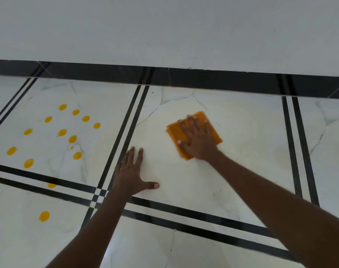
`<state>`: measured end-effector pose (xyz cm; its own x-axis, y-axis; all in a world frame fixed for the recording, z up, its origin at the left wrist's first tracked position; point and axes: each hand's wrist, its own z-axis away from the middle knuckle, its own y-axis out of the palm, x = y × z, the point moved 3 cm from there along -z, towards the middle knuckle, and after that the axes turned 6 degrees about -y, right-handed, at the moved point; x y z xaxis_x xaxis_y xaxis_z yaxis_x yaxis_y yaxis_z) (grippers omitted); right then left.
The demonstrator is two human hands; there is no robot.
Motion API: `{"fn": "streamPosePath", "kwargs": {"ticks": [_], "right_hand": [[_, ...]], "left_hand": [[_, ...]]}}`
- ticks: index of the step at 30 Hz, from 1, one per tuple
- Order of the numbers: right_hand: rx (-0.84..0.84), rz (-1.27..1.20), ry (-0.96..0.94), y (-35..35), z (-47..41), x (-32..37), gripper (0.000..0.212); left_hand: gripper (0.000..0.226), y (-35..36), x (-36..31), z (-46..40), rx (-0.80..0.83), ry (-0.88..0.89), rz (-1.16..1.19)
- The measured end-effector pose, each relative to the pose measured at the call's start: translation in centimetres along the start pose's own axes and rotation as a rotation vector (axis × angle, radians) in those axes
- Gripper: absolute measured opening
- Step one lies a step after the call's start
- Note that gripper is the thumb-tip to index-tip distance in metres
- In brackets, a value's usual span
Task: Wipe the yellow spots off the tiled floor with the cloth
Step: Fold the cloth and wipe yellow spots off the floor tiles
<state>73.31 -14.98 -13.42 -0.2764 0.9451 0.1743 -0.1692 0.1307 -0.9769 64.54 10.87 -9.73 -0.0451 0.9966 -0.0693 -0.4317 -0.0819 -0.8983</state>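
far: wall (pixel 164 31) and its dark skirting (pixel 223 81) close off the floor (pixel 242 151) along the whole far side.
middle tile: the cloth (pixel 213 120) under the right hand (pixel 198 141) and the flat left hand (pixel 132 171) take up its far and left parts.
left: yellow spots (pixel 62 132) lie flat; open floor above them.
right: bare tile, open.

The cloth (pixel 193 135) lies on the floor (pixel 242 151) near the wall (pixel 164 31) at twelve o'clock; the right hand (pixel 197 140) rests on it; the left hand (pixel 133 175) lies flat at its seven o'clock; the spots (pixel 68 132) cluster at nine o'clock.
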Motion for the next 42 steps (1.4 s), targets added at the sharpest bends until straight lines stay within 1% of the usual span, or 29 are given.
{"fn": "streamPosePath", "kwargs": {"ticks": [2, 4, 5, 6, 7, 8, 11, 12, 13, 14, 15, 16, 19, 20, 22, 23, 24, 25, 27, 28, 29, 30, 31, 34, 36, 37, 38, 40, 42], "right_hand": [[-0.091, -0.036, 0.212, -0.6, 1.2, -6.0, 0.091], [-0.179, -0.077, 0.451, -1.0, 4.4, -9.5, 0.086], [-0.204, -0.104, 0.562, -0.6, 6.3, -9.2, 0.084], [-0.222, -0.114, 0.635, -0.2, 8.3, -7.4, 0.083], [-0.235, -0.097, 0.642, 0.2, 10.0, -4.4, 0.082], [-0.230, -0.080, 0.574, 1.0, 11.2, -1.1, 0.082], [-0.144, -0.019, 0.105, 2.6, 10.9, 6.5, 0.080], [-0.118, 0.001, -0.009, 2.4, 9.5, 7.0, 0.080], [-0.104, 0.021, -0.075, 2.1, 7.5, 6.3, 0.079], [-0.093, 0.022, -0.077, 1.6, 5.7, 4.7, 0.078], [-0.098, 0.020, -0.014, 1.2, 4.5, 2.5, 0.078], [-0.106, 0.005, 0.094, 0.8, 4.1, -0.1, 0.078], [-0.215, -0.013, 0.391, 0.4, 8.8, -5.0, 0.075], [-0.243, -0.041, 0.482, 0.5, 11.6, -4.9, 0.075], [-0.239, -0.075, 0.636, 1.2, 16.6, -2.1, 0.077], [-0.233, -0.057, 0.650, 1.9, 18.0, 0.3, 0.078], [-0.216, -0.059, 0.606, 2.4, 18.4, 2.8, 0.080], [-0.204, -0.065, 0.512, 2.7, 17.7, 4.9, 0.081], [-0.175, -0.041, 0.222, 2.5, 13.5, 7.1, 0.080], [-0.130, -0.028, 0.081, 2.3, 10.9, 6.8, 0.079], [-0.092, -0.020, -0.015, 2.0, 8.3, 5.9, 0.078], [-0.066, -0.015, -0.051, 1.7, 5.8, 4.7, 0.077], [-0.062, -0.007, -0.011, 1.3, 4.2, 2.6, 0.077], [-0.094, -0.029, 0.262, 0.0, 1.4, -1.0, 0.081], [-0.099, -0.072, 0.398, 0.0, 0.8, 0.6, 0.088], [-0.095, -0.078, 0.379, 0.2, 0.3, 3.2, 0.090], [-0.079, -0.072, 0.294, 0.7, -0.1, 6.0, 0.091], [-0.040, -0.036, -0.022, 2.4, -0.4, 13.3, 0.090], [0.001, 0.051, -0.309, 3.9, 1.3, 18.8, 0.086]], "left_hand": [[0.144, 0.0, 0.2, 0.1, 0.009, 0.004, 0.007], [0.146, -0.1, 0.3, 0.1, 0.007, 0.015, -0.020], [0.146, -0.3, 0.2, 0.1, 0.003, 0.025, -0.041], [0.146, -0.2, 0.3, 0.2, 0.004, 0.026, -0.041], [0.145, 0.0, 0.4, 0.2, 0.002, 0.022, -0.037], [0.144, 0.0, 0.4, 0.2, 0.000, 0.020, -0.037], [0.144, 0.1, 0.5, 0.1, -0.004, 0.026, -0.043], [0.144, 0.2, 0.5, 0.1, -0.011, 0.029, -0.031], [0.144, 0.2, 0.7, 0.1, -0.016, 0.029, -0.009], [0.145, 0.3, 0.7, 0.1, -0.017, 0.032, 0.007], [0.145, 0.2, 0.7, 0.1, -0.014, 0.034, 0.008], [0.146, 0.1, 0.6, 0.1, -0.012, 0.032, 0.004], [0.146, 0.0, 0.5, 0.2, 0.004, 0.017, -0.005], [0.146, 0.0, 0.4, 0.2, -0.002, 0.016, -0.007], [0.146, 0.1, 0.2, 0.2, -0.008, 0.010, -0.011], [0.145, 0.1, 0.2, 0.2, -0.005, 0.007, -0.018], [0.145, 0.1, 0.1, 0.2, 0.001, 0.007, -0.021], [0.144, 0.1, 0.1, 0.3, 0.000, 0.009, -0.016], [0.140, 0.1, 0.3, 0.9, -0.032, -0.005, 0.014], [0.137, 0.4, 0.5, 1.5, -0.058, -0.020, 0.035], [0.134, 0.7, 1.0, 2.2, -0.088, -0.045, 0.052], [0.133, 1.2, 2.1, 3.1, -0.116, -0.085, 0.071], [0.134, 1.6, 2.8, 4.0, -0.147, -0.120, 0.085], [0.134, 2.7, 6.3, 7.0, -0.196, -0.231, 0.152], [0.131, 3.1, 7.5, 8.1, -0.158, -0.256, 0.209], [0.130, 3.1, 7.9, 8.3, -0.148, -0.256, 0.229], [0.127, 3.0, 7.7, 8.3, -0.147, -0.242, 0.239], [0.121, 2.7, 7.7, 8.3, -0.142, -0.257, 0.238], [0.125, 2.6, 8.3, 8.6, -0.117, -0.328, 0.251]]}}
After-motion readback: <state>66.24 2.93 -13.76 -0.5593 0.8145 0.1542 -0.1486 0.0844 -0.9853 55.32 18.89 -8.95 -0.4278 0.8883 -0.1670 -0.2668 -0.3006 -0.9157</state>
